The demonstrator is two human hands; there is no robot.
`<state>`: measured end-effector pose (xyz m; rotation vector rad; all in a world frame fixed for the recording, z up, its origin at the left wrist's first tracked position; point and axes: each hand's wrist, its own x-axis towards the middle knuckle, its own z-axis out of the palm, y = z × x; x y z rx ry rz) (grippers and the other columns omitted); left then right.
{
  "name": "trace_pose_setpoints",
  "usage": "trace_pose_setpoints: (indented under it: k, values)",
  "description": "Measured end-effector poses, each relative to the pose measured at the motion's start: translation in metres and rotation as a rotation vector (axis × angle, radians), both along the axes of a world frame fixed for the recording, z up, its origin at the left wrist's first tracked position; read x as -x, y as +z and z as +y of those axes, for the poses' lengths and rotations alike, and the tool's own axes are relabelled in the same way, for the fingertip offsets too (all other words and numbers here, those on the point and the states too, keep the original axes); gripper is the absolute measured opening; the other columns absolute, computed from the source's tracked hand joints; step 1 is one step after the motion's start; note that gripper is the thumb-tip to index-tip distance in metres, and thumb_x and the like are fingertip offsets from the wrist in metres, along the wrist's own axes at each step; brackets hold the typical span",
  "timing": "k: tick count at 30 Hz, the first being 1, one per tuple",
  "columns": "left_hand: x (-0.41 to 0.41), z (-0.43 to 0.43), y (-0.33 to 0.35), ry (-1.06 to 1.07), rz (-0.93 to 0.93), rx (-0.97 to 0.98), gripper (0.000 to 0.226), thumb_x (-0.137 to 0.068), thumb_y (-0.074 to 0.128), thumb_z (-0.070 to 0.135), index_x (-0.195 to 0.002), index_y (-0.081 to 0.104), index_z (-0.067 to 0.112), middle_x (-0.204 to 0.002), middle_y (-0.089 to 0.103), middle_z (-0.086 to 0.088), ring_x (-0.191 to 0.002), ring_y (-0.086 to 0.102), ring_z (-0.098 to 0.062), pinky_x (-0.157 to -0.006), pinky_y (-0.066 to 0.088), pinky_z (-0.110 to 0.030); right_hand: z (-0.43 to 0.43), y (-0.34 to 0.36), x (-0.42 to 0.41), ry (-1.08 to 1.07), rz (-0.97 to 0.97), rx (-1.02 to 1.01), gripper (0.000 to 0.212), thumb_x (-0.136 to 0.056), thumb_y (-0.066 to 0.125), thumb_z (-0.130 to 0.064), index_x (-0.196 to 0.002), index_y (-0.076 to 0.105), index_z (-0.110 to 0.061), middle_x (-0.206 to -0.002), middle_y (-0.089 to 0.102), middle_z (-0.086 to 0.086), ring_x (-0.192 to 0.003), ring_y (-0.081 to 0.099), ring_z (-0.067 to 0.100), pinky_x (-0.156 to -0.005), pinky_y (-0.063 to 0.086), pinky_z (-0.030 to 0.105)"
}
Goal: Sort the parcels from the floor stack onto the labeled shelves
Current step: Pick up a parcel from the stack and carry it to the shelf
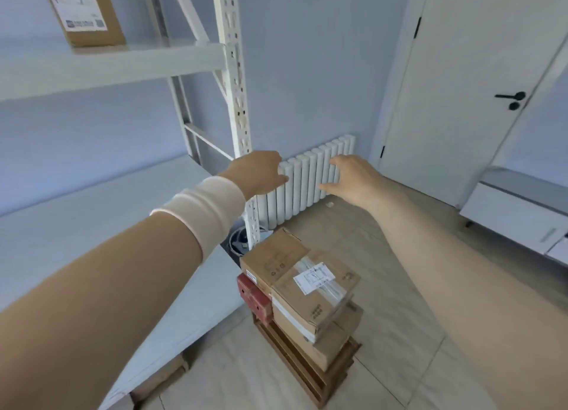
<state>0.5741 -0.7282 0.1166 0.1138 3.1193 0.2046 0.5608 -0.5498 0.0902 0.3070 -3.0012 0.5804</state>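
Both hands are empty with fingers loose, the left hand (258,173) and right hand (353,179) reaching out well above the floor stack (307,326) at six o'clock. Its top parcel (316,286) is stiff, matte cardboard with slick tape and a paper label. It looks light; I'd grip its opposite side edges. The metal shelves (123,65) stand at ten o'clock.

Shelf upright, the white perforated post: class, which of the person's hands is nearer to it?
Left. The left hand overlaps the shelf upright in the picture, open and empty; the right hand hangs further right, in front of the radiator.
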Motion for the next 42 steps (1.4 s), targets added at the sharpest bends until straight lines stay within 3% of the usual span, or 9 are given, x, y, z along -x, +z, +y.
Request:
trace_pose_setpoints:
  k: [6,15,20,22,26,30,35,39,42]
  values:
    - [0.016,0.059,-0.064,-0.112,-0.144,-0.033,0.05,-0.096,0.045,0.039,-0.14,0.037,0.018,-0.139,0.048,-0.005,-0.126,0.046,-0.025,-0.1,0.039,-0.035,0.064,-0.065,-0.019,-0.154,-0.154,0.095,0.06,-0.088,0.063,-0.031,-0.139,0.04,-0.01,-0.141,0.046,0.009,-0.13,0.041,0.024,-0.104,0.034,0.031]
    - [0.076,0.074,-0.154,-0.127,-0.359,-0.112,0.05,-0.095,0.045,0.029,-0.141,0.036,0.014,-0.139,0.046,-0.009,-0.124,0.047,-0.028,-0.099,0.039,-0.036,0.066,-0.161,0.004,-0.296,-0.382,0.141,0.062,-0.089,0.06,-0.037,-0.143,0.036,-0.017,-0.144,0.043,0.003,-0.132,0.042,0.022,-0.102,0.038,0.034]
    - [0.126,0.057,-0.213,-0.099,-0.464,-0.148,0.04,-0.093,0.043,0.026,-0.131,0.048,0.014,-0.127,0.057,-0.006,-0.112,0.056,-0.025,-0.084,0.044,-0.03,0.047,-0.221,0.032,-0.405,-0.534,0.214,0.051,-0.088,0.058,-0.034,-0.135,0.046,-0.018,-0.127,0.058,0.001,-0.113,0.056,0.02,-0.087,0.045,0.03]
    - [0.141,0.05,-0.242,-0.122,-0.521,-0.161,0.034,-0.095,0.043,0.027,-0.125,0.052,0.015,-0.122,0.059,-0.004,-0.105,0.057,-0.025,-0.08,0.045,-0.03,0.041,-0.248,0.04,-0.457,-0.603,0.268,0.051,-0.087,0.058,-0.036,-0.134,0.047,-0.02,-0.131,0.056,-0.002,-0.117,0.054,0.018,-0.091,0.045,0.03]
    - [0.156,0.041,-0.299,-0.099,-0.7,-0.194,0.049,-0.097,0.044,0.032,-0.142,0.035,0.016,-0.139,0.049,-0.008,-0.119,0.052,-0.026,-0.096,0.042,-0.035,0.033,-0.301,0.043,-0.568,-0.707,0.396,0.052,-0.085,0.062,-0.04,-0.13,0.051,-0.017,-0.128,0.058,-0.004,-0.108,0.057,0.017,-0.086,0.047,0.028]
    - [0.163,0.036,-0.343,0.025,-0.862,-0.338,0.048,-0.097,0.047,0.027,-0.141,0.035,0.012,-0.138,0.048,-0.007,-0.119,0.051,-0.027,-0.099,0.043,-0.037,0.031,-0.342,0.035,-0.716,-0.848,0.521,0.062,-0.088,0.06,-0.034,-0.142,0.036,-0.012,-0.141,0.046,0.004,-0.127,0.046,0.022,-0.099,0.039,0.03]
    - [0.179,0.027,-0.397,0.135,-0.857,-0.385,0.049,-0.093,0.051,0.031,-0.137,0.04,0.012,-0.134,0.051,-0.008,-0.117,0.052,-0.029,-0.097,0.044,-0.039,0.036,-0.379,0.041,-0.89,-0.924,0.748,0.067,-0.088,0.062,-0.036,-0.143,0.033,-0.012,-0.142,0.044,0.008,-0.128,0.045,0.024,-0.098,0.039,0.031]
    - [0.191,0.023,-0.418,0.258,-0.795,-0.488,0.05,-0.093,0.048,0.031,-0.129,0.044,-0.003,-0.13,0.05,-0.028,-0.117,0.05,-0.045,-0.095,0.042,-0.051,0.033,-0.401,0.049,-0.988,-0.941,0.886,0.066,-0.088,0.062,-0.037,-0.142,0.034,-0.011,-0.138,0.048,0.008,-0.126,0.047,0.023,-0.098,0.038,0.032]
    - [0.201,0.022,-0.427,0.368,-0.764,-0.617,0.053,-0.093,0.051,0.028,-0.14,0.036,0.008,-0.138,0.048,-0.008,-0.124,0.047,-0.029,-0.102,0.041,-0.044,0.029,-0.414,0.061,-1.048,-0.909,0.98,0.05,-0.09,0.06,-0.03,-0.134,0.044,-0.011,-0.129,0.055,0.004,-0.12,0.051,0.022,-0.094,0.038,0.03]
